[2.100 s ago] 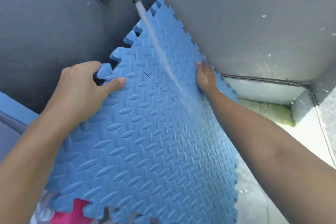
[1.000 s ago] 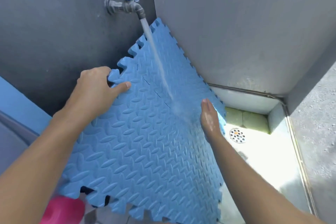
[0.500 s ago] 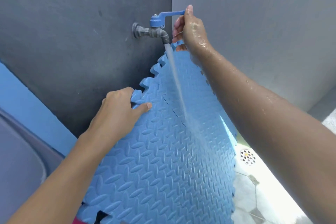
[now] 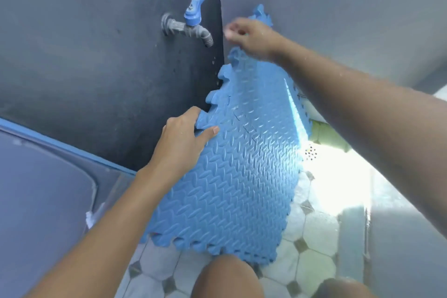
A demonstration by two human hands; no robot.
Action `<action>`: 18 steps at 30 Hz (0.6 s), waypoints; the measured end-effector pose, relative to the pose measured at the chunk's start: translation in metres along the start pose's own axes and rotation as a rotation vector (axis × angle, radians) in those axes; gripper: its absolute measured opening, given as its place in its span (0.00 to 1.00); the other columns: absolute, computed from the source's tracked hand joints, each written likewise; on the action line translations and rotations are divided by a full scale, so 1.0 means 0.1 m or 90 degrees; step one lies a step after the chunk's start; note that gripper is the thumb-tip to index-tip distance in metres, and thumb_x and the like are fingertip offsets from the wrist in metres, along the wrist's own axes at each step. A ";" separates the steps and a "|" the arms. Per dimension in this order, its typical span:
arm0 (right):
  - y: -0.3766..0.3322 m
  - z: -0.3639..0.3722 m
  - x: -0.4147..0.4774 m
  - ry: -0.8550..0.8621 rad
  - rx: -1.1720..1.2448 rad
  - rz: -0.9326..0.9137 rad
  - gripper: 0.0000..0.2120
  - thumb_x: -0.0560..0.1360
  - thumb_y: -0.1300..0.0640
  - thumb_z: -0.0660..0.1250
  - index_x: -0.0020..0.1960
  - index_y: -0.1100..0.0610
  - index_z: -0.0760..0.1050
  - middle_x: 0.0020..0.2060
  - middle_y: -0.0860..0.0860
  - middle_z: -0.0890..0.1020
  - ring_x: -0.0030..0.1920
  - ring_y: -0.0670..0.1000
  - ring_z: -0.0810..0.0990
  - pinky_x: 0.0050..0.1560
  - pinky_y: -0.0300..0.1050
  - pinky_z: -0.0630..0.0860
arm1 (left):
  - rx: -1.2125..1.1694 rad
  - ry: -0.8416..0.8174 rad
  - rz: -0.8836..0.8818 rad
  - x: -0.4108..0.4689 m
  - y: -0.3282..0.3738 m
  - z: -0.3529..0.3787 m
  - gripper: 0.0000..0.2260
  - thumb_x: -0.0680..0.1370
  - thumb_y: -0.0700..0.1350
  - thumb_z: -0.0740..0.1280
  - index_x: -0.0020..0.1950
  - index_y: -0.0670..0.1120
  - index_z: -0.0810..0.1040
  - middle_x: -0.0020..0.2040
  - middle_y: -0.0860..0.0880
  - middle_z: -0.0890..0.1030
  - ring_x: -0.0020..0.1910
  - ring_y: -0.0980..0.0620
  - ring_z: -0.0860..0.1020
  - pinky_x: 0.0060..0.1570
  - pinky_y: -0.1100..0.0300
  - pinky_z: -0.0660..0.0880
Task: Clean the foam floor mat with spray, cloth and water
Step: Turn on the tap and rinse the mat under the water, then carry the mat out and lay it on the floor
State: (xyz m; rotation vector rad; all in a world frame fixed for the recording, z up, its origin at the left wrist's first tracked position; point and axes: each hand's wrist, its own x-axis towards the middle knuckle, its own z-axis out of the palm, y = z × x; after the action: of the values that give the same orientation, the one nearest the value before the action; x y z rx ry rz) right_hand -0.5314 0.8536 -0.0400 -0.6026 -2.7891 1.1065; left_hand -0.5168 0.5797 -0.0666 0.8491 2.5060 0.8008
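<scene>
Left hand [image 4: 183, 138] pinches the foam mat [image 4: 232, 176] edge; blurred right hand [image 4: 251, 37] hides its top, grip unclear.

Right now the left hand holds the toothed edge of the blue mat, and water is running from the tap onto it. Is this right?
Not quite. In the head view the tap is off: only a few drops fall below its spout. The left hand does hold the toothed edge of the blue mat.

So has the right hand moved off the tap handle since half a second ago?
Yes. The right hand has left the blue tap handle and now sits lower and to the right of the tap, over the mat's top edge.
</scene>
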 end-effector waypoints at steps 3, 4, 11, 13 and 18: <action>0.04 -0.32 -0.43 -0.036 -0.131 -0.016 0.14 0.82 0.54 0.60 0.60 0.57 0.82 0.62 0.55 0.78 0.65 0.56 0.74 0.69 0.51 0.67 | 0.005 -0.038 -0.005 -0.31 0.34 -0.18 0.15 0.78 0.56 0.71 0.46 0.46 0.71 0.34 0.42 0.76 0.35 0.41 0.72 0.35 0.50 0.72; 0.01 -0.47 -0.58 -0.042 -0.136 -0.021 0.14 0.82 0.58 0.60 0.60 0.58 0.82 0.61 0.56 0.79 0.64 0.57 0.75 0.68 0.50 0.67 | 0.016 -0.045 -0.007 -0.43 0.45 -0.27 0.15 0.78 0.55 0.71 0.45 0.46 0.71 0.33 0.45 0.74 0.36 0.40 0.71 0.37 0.50 0.71; -0.60 -1.20 -1.94 -0.107 -0.140 0.057 0.30 0.66 0.74 0.62 0.65 0.55 0.77 0.61 0.55 0.79 0.57 0.56 0.76 0.60 0.46 0.70 | 0.074 -0.085 -0.028 -1.63 0.95 -1.35 0.12 0.78 0.53 0.72 0.56 0.48 0.78 0.40 0.44 0.81 0.46 0.35 0.78 0.41 0.49 0.70; -0.90 -1.27 -2.33 -0.114 -0.180 0.034 0.31 0.67 0.71 0.64 0.67 0.51 0.74 0.63 0.51 0.79 0.59 0.58 0.76 0.61 0.48 0.70 | 0.071 -0.079 -0.032 -2.03 1.01 -1.73 0.11 0.76 0.51 0.74 0.55 0.48 0.80 0.41 0.46 0.83 0.45 0.38 0.80 0.38 0.52 0.67; -1.76 -1.12 -2.81 -0.156 -0.213 -0.104 0.31 0.71 0.67 0.69 0.70 0.48 0.71 0.67 0.45 0.75 0.57 0.57 0.74 0.57 0.51 0.75 | 0.074 -0.055 -0.115 -2.92 0.86 -2.44 0.11 0.74 0.50 0.76 0.54 0.51 0.81 0.40 0.52 0.83 0.41 0.43 0.80 0.37 0.55 0.69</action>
State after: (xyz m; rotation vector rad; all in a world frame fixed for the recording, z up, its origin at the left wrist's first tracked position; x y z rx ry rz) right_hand -0.3062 0.7002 0.1802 -0.2668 -3.1969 0.7324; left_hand -0.3847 0.3517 0.2213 0.6658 2.5271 0.5527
